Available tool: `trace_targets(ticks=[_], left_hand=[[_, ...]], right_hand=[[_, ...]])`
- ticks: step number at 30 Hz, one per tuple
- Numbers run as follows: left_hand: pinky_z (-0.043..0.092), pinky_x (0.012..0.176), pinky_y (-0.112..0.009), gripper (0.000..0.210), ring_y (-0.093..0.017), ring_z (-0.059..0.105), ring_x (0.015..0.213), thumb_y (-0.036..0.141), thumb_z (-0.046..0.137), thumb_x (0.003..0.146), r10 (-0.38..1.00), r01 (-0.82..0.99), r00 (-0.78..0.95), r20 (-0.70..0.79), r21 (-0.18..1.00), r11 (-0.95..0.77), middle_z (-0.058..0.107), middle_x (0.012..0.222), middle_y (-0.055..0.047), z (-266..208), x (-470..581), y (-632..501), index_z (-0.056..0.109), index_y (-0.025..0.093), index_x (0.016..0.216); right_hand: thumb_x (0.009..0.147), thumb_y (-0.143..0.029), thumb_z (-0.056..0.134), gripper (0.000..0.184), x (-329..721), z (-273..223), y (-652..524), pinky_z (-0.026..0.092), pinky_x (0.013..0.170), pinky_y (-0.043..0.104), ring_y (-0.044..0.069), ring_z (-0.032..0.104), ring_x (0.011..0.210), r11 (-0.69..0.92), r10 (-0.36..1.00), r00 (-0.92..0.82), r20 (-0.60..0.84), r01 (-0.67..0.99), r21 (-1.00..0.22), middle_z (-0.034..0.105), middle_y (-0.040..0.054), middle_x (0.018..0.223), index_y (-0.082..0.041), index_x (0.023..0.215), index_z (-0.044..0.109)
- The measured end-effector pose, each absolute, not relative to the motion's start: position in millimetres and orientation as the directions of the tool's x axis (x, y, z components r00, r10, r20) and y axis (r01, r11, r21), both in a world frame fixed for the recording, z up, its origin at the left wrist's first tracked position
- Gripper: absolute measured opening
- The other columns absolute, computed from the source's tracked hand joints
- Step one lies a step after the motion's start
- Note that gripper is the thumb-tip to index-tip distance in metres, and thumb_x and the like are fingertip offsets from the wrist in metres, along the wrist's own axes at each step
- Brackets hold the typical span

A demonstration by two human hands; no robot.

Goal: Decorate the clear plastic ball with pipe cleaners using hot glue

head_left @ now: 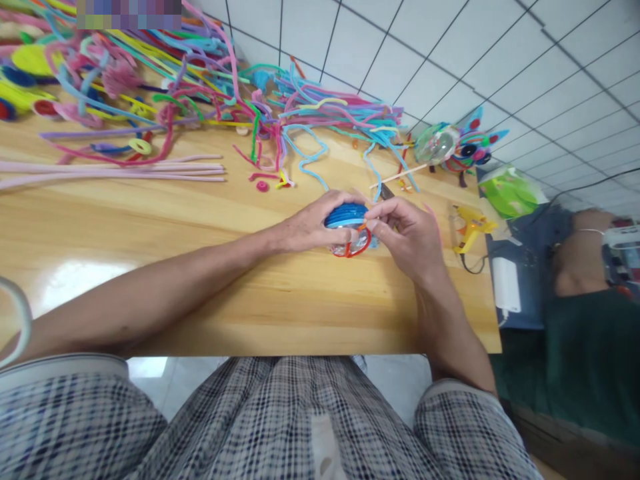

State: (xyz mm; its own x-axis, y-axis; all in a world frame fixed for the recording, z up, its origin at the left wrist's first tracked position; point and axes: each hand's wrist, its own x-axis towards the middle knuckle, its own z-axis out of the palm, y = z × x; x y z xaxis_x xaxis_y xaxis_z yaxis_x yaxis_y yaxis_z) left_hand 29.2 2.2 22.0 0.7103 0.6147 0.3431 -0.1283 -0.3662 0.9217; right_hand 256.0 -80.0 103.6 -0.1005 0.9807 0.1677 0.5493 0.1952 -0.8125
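My left hand (320, 223) is wrapped round a clear ball (345, 213), its top covered in coiled dark blue pipe cleaner above a light blue band. Red pipe cleaner (353, 252) curves over the clear lower part. At the ball's right side, the thumb and forefinger of my right hand (400, 230) are pinched together on a short orange-red pipe cleaner end (363, 225). My fingers partly hide that piece and the ball. Just behind my right hand lies a dark, narrow object (386, 192), mostly covered.
Loose coloured pipe cleaners (340, 110) pile along the back of the wooden table (280, 300). Pink strips (190, 171) lie at left. A decorated clear-ball figure (450, 147) stands at back right, near a yellow glue gun (473, 227). Another person's arm (580, 253) is at far right.
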Motion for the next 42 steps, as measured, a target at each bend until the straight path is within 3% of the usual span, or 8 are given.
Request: trace_targets(ticks=[6,13,19,26,29,35,40,42], left_hand=[[0.054,0.131,-0.052,0.068,-0.037,0.070,0.148,0.067,0.084,0.098,0.622,-0.101,0.710,0.331,0.921,-0.375,0.075,0.161,-0.015,24.0,28.8,1.5,0.073,0.024,0.151],[0.053,0.132,-0.048,0.072,-0.035,0.069,0.151,0.072,0.084,0.100,0.624,-0.113,0.708,0.332,0.925,-0.363,0.073,0.164,-0.015,22.4,28.7,0.7,0.072,0.023,0.151],[0.053,0.133,-0.053,0.072,-0.037,0.070,0.150,0.070,0.085,0.099,0.628,-0.100,0.704,0.331,0.922,-0.374,0.074,0.164,-0.016,23.1,28.4,0.8,0.072,0.024,0.153],[0.054,0.133,-0.053,0.074,-0.037,0.070,0.150,0.072,0.086,0.098,0.624,-0.115,0.705,0.337,0.923,-0.368,0.074,0.165,-0.016,20.0,29.2,2.3,0.072,0.025,0.152],[0.053,0.133,-0.052,0.073,-0.037,0.069,0.151,0.069,0.086,0.099,0.629,-0.102,0.704,0.331,0.923,-0.371,0.073,0.166,-0.017,20.1,28.3,2.1,0.071,0.023,0.154],[0.052,0.136,-0.047,0.070,-0.034,0.068,0.154,0.063,0.083,0.102,0.617,-0.073,0.721,0.314,0.921,-0.384,0.072,0.168,-0.014,27.1,26.0,-0.1,0.070,0.024,0.158],[0.053,0.135,-0.049,0.068,-0.035,0.069,0.154,0.062,0.083,0.102,0.623,-0.092,0.701,0.347,0.910,-0.404,0.072,0.166,-0.016,23.0,27.3,0.3,0.070,0.022,0.156],[0.054,0.134,-0.051,0.068,-0.036,0.070,0.153,0.063,0.083,0.101,0.626,-0.106,0.690,0.365,0.906,-0.411,0.073,0.165,-0.016,19.6,27.9,0.9,0.071,0.022,0.154]], right_hand=[[0.097,-0.029,0.083,0.002,252.9,104.6,-80.7,0.051,0.069,0.035,0.017,0.058,0.071,0.268,0.960,-0.119,0.252,0.640,-0.720,0.075,-0.0011,0.085,-0.030,0.096,0.082],[0.098,-0.024,0.080,0.012,258.3,103.6,-83.3,0.059,0.078,0.040,0.021,0.069,0.082,0.331,0.925,-0.100,0.365,0.684,-0.650,0.082,0.0014,0.100,-0.033,0.105,0.084],[0.102,-0.020,0.078,0.017,264.6,107.5,-87.0,0.064,0.088,0.044,0.024,0.074,0.091,0.410,0.897,-0.209,0.389,0.720,-0.560,0.083,0.0030,0.104,-0.034,0.108,0.086],[0.105,-0.023,0.078,0.014,262.1,103.3,-85.4,0.065,0.098,0.051,0.031,0.078,0.110,0.453,0.882,-0.299,0.365,0.753,-0.478,0.082,0.0055,0.110,-0.036,0.108,0.084],[0.109,-0.027,0.076,0.009,267.1,107.6,-82.0,0.065,0.094,0.048,0.029,0.078,0.104,0.470,0.870,-0.295,0.396,0.739,-0.483,0.081,0.0052,0.107,-0.034,0.104,0.080],[0.114,-0.049,0.076,0.017,300.4,123.5,-72.6,0.063,0.085,0.043,0.025,0.071,0.087,0.313,0.900,-0.073,0.431,0.796,-0.518,0.079,0.0023,0.100,-0.033,0.106,0.079],[0.111,-0.034,0.078,0.005,290.0,118.8,-83.1,0.065,0.090,0.045,0.027,0.076,0.097,0.465,0.863,-0.284,0.419,0.771,-0.436,0.081,0.0040,0.103,-0.034,0.113,0.082],[0.110,-0.027,0.077,0.010,279.6,113.3,-87.6,0.065,0.096,0.047,0.028,0.078,0.104,0.533,0.831,-0.377,0.410,0.752,-0.388,0.083,0.0051,0.109,-0.033,0.116,0.083]])
